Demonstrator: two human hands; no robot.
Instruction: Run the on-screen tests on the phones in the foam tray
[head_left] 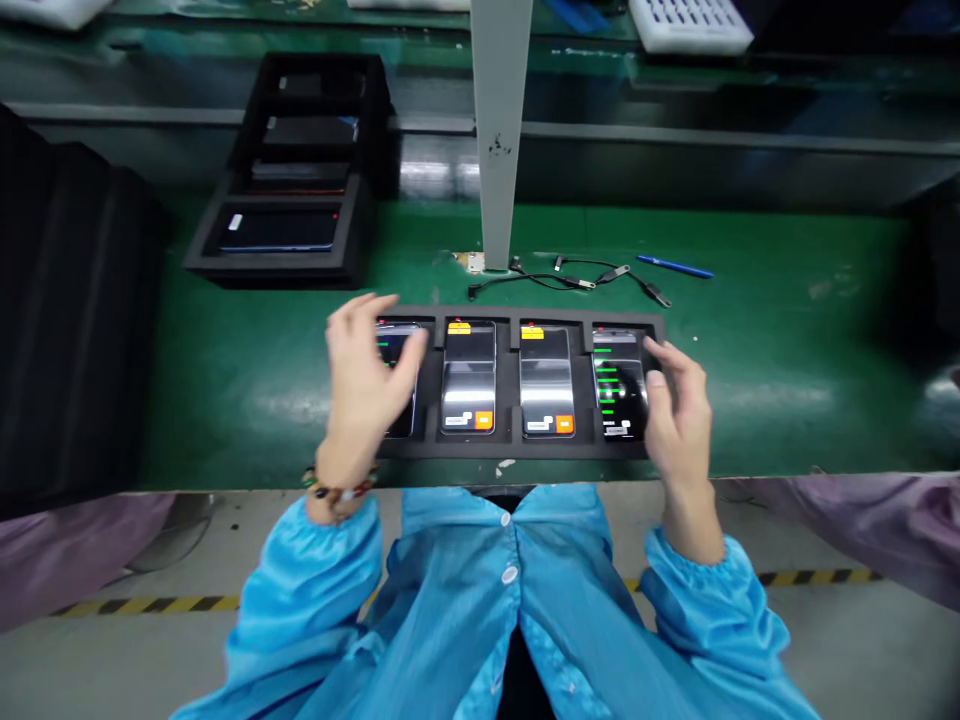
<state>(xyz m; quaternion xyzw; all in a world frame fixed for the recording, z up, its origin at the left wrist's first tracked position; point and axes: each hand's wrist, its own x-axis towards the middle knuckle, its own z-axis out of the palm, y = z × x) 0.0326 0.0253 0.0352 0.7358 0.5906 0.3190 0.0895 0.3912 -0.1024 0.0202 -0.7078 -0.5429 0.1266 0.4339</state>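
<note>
A black foam tray (510, 448) lies on the green bench and holds several phones side by side. My left hand (365, 375) hovers over the leftmost phone (396, 345), fingers apart and slightly blurred, holding nothing. My right hand (679, 405) rests at the tray's right end, fingers curled beside the rightmost phone (616, 385), whose dark screen shows green lines. The two middle phones (469, 378) show pale screens with orange labels. Blue sleeves cover both arms, and a beaded bracelet sits on the left wrist.
A second black tray (201, 250) with dark phones stands at the back left. Black cables (570, 280) and a blue pen (675, 266) lie behind the front tray, beside a grey post (499, 130). A dark bulky object (67, 300) fills the left. White trays sit far back.
</note>
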